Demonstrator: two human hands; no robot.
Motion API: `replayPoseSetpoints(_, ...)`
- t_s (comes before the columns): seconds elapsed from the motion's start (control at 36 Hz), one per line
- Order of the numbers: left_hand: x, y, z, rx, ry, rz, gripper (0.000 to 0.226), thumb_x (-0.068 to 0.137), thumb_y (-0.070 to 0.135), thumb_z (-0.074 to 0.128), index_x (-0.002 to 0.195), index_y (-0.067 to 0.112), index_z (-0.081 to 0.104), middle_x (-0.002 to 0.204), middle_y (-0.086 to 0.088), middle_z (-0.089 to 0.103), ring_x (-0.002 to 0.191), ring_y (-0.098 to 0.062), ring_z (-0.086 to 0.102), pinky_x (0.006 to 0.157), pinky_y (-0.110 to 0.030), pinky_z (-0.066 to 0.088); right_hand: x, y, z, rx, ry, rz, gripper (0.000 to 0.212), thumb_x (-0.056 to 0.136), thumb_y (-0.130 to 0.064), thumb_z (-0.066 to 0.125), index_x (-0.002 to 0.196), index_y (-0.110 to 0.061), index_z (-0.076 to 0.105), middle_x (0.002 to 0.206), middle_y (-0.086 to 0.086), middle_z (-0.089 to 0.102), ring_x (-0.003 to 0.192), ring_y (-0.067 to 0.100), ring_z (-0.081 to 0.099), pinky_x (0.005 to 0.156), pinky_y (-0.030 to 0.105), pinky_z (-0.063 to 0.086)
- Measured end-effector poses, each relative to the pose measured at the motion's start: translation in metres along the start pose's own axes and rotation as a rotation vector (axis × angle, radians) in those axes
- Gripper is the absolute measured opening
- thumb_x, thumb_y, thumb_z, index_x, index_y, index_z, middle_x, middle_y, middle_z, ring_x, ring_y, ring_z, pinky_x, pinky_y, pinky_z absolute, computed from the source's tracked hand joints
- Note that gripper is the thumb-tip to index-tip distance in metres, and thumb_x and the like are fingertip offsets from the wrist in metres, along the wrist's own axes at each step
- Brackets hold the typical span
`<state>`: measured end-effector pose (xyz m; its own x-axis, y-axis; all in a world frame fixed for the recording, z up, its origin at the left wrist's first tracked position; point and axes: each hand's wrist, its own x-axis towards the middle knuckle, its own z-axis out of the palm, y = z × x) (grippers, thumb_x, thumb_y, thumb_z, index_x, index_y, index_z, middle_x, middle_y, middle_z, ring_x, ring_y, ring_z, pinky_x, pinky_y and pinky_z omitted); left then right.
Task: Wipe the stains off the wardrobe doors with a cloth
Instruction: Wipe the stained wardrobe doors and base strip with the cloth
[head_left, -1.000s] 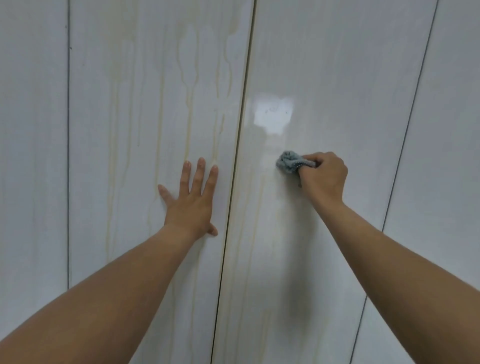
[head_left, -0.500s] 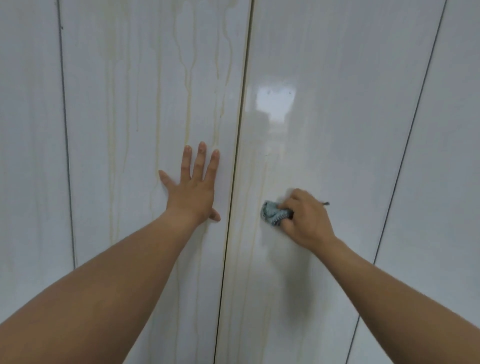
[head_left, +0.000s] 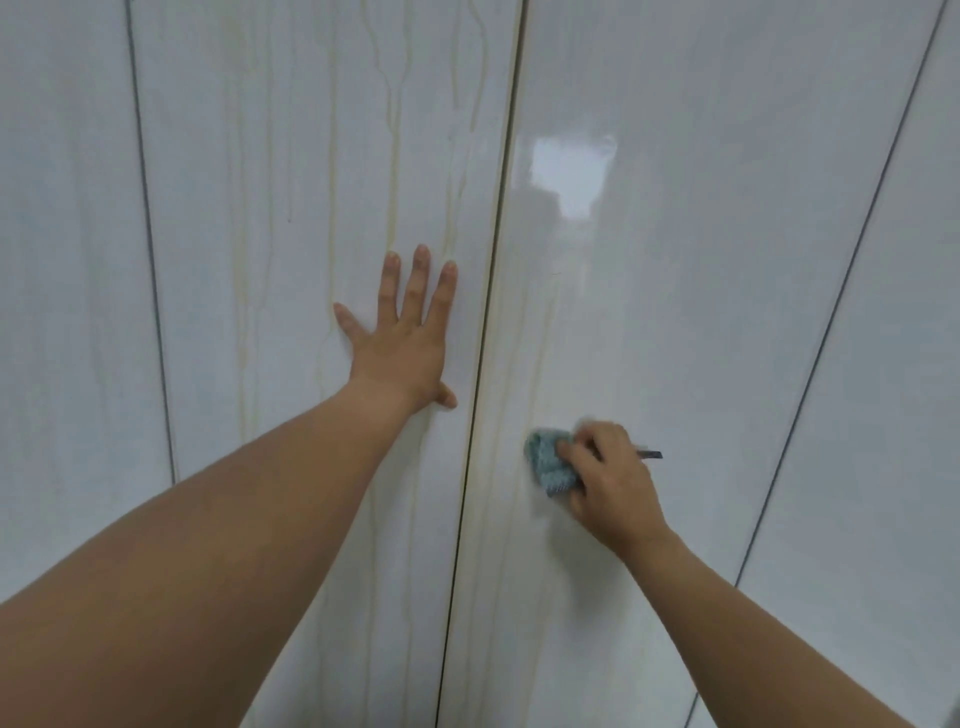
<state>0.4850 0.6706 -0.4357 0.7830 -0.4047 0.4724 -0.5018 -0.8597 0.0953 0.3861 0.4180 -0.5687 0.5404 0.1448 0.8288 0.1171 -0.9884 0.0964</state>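
On right door (head_left: 717, 291), low down and just right of the centre seam (head_left: 488, 322): right hand (head_left: 615, 486), fingers curled round a bunched grey-blue cloth (head_left: 551, 462), clamping it against the panel. Cloth bulges out at the hand's left side; a thin dark corner of it shows past the knuckles on the other side. Hand edges slightly blurred.

Left hand (head_left: 410, 345): flat on left door (head_left: 291, 218), fingers straight and spread, holding nothing. Palm touches the panel just left of the seam, thumb tip near it. Sits higher than the right hand.

Stains (head_left: 393, 197): yellowish vertical drip streaks, plain on left door, above and below the left hand. Fainter streaks on right door between seam and cloth, and below the cloth. Upper right door glossy, with a bright white glare patch (head_left: 571, 171).

Both doors white, edges meeting at the seam. Side panels (head_left: 62, 312) flank them, set off by thin dark lines.
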Motion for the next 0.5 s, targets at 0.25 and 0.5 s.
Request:
replayPoseSetpoints(0.25,0.001,-0.001,0.003,-0.01,0.029,0.01,0.158,0.066,0.059,0.089,0.15,0.03,-0.041,0.152,0.003,-0.055,0.146,-0.029,-0.044,0.11,-0.084,-0.003,0.074,0.011,-0.06,-0.042,0.225,0.165,0.032,0.076,-0.028,0.055,0.097,-0.013,0.074,0.093,0.007,0.056,0.087,0.03,0.056,0.059,0.035,0.048)
replayPoseSetpoints(0.5,0.001,-0.001,0.004,0.009,0.039,0.009,0.157,0.065,0.06,0.089,0.152,0.029,-0.039,0.157,0.001,-0.05,0.148,-0.03,-0.041,0.11,-0.084,-0.002,-0.021,-0.002,0.02,-0.102,0.262,0.019,0.018,0.086,-0.012,0.064,0.099,-0.005,0.074,0.099,0.016,0.06,0.088,0.036,0.056,0.055,0.037,0.051)
